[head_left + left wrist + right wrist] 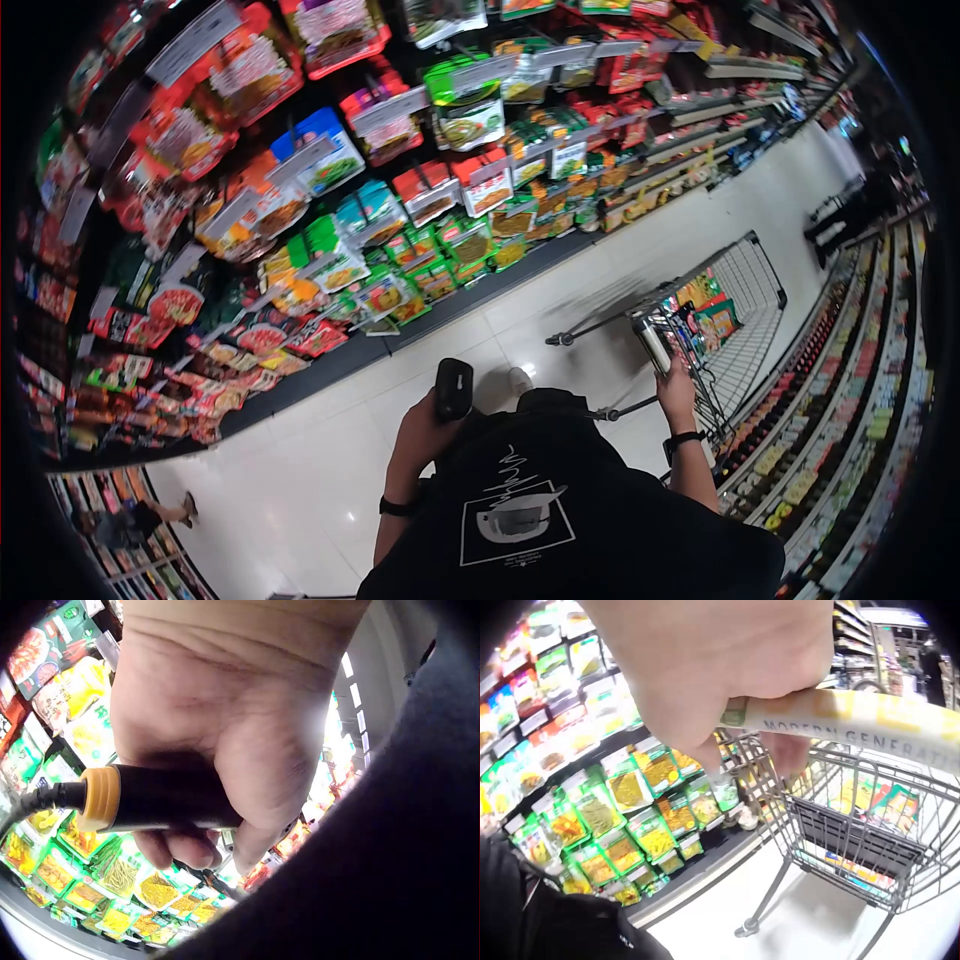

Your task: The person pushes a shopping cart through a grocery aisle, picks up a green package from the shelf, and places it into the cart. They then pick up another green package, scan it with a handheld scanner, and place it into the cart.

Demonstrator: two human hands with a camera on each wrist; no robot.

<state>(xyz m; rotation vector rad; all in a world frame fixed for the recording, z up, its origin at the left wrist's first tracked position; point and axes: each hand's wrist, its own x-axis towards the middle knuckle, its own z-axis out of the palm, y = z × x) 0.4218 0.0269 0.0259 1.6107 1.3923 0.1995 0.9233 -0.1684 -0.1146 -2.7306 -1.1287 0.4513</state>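
Observation:
My left hand (424,430) grips a black cylindrical device (176,799) in front of my body. In the left wrist view, a yellow-orange collar (99,799) and a black cable (52,797) show at one end of it. The device's rounded black top (454,388) points up in the head view. Off to the right, my right hand (677,388) has its fingers wrapped around the pale handle bar (870,727) of a shopping cart (855,825). Colourful packets (885,806) lie inside the wire basket.
Shelves of hanging food packets (465,120) run along the left and front, above a dark base ledge (420,325). Bottles and jars fill a shelf (850,430) on the right. A person (135,520) is at the lower left, another (860,210) far right. Pale tiled floor (300,470) lies between.

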